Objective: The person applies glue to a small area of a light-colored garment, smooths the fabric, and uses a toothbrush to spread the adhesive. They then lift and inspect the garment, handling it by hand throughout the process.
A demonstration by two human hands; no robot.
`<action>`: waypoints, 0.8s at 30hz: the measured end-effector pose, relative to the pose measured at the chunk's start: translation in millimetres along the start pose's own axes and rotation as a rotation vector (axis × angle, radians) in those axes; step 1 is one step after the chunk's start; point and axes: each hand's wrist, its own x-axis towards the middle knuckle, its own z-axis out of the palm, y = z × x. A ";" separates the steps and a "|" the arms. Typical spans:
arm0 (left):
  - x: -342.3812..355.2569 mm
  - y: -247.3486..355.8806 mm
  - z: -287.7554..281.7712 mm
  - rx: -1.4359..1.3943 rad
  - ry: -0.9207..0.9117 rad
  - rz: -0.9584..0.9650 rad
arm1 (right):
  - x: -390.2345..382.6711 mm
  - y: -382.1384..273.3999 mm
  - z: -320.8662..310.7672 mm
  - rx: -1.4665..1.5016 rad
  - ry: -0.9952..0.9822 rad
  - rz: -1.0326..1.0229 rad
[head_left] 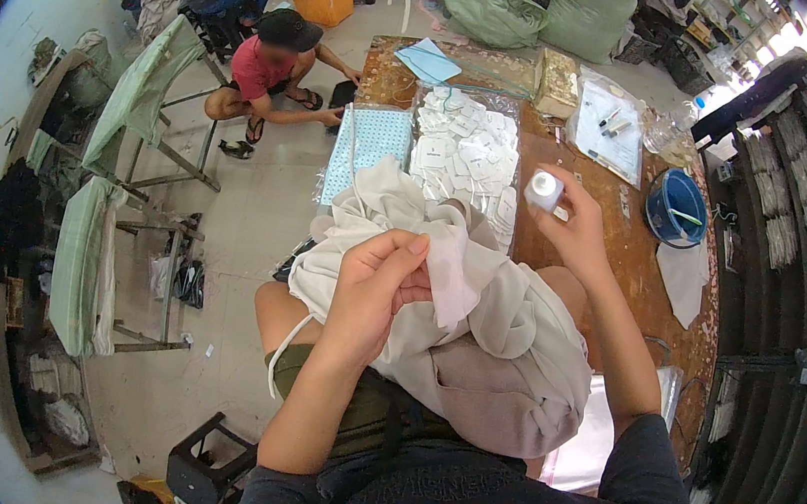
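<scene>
Left fingers [411,249] pinch the beige cloth [505,325], bunched and, from here, looking unfinished; right fingers [570,185] curl round a white bottle [542,192].

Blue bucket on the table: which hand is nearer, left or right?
Right. The right hand, holding a small white bottle, is left of the blue bucket; the left hand, pinching pale fabric, is farther left and lower in the view.

The light on my cloth [528,323] is soft; strong glare whitens the upper right, the rack [779,328] is dim, and lines bend near the black rim.
</scene>
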 end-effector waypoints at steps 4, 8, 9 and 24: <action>1.7 0.9 2.8 -0.008 0.017 0.000 | -5.7 64.2 -2.1 0.116 0.066 0.188; 5.2 2.4 5.3 -0.007 0.018 0.009 | -8.7 129.6 -3.0 0.179 0.152 0.324; 6.6 2.7 5.6 -0.003 0.023 0.005 | -9.9 145.0 -2.8 0.209 0.195 0.371; 34.2 3.6 7.2 0.006 0.044 -0.025 | 21.3 303.9 -20.9 -0.186 0.368 0.483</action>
